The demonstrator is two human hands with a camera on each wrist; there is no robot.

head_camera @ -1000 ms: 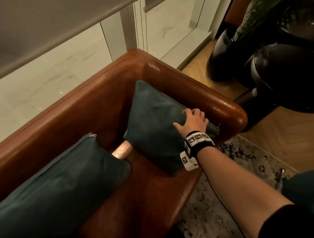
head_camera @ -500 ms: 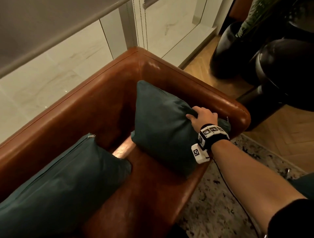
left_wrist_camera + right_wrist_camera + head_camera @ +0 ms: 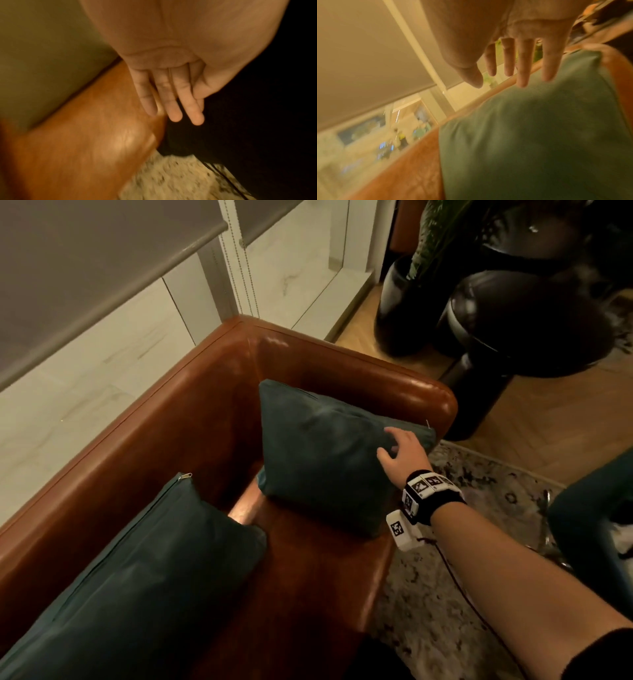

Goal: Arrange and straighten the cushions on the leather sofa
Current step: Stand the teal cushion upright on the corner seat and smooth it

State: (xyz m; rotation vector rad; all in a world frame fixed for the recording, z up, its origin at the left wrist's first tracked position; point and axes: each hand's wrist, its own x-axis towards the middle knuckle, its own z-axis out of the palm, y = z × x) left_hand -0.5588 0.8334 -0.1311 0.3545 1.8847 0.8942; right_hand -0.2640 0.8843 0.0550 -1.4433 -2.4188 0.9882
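Observation:
A brown leather sofa [image 3: 191,412] carries two dark green cushions. One cushion [image 3: 318,453] stands in the corner and leans on the armrest. My right hand [image 3: 400,450] rests on its upper right part. The right wrist view shows that hand [image 3: 513,65] with straight, spread fingers, their tips touching the cushion [image 3: 539,135]. The second, longer cushion [image 3: 137,577] leans on the backrest at the lower left, zip upward. My left hand [image 3: 171,101] is out of the head view. It hangs with straight fingers beside the sofa's front [image 3: 85,135], holding nothing.
Past the armrest stand a dark round stool [image 3: 513,337] and a black planter [image 3: 400,302] on wood floor. A patterned rug [image 3: 445,611] lies before the sofa. A window with a roller blind and cords [image 3: 239,261] is behind. A teal seat [image 3: 596,508] is at right.
Half a second ago my right hand gripped the corner cushion's top right edge; now its fingers have straightened and only touch it. The cushion stands a little more upright against the armrest.

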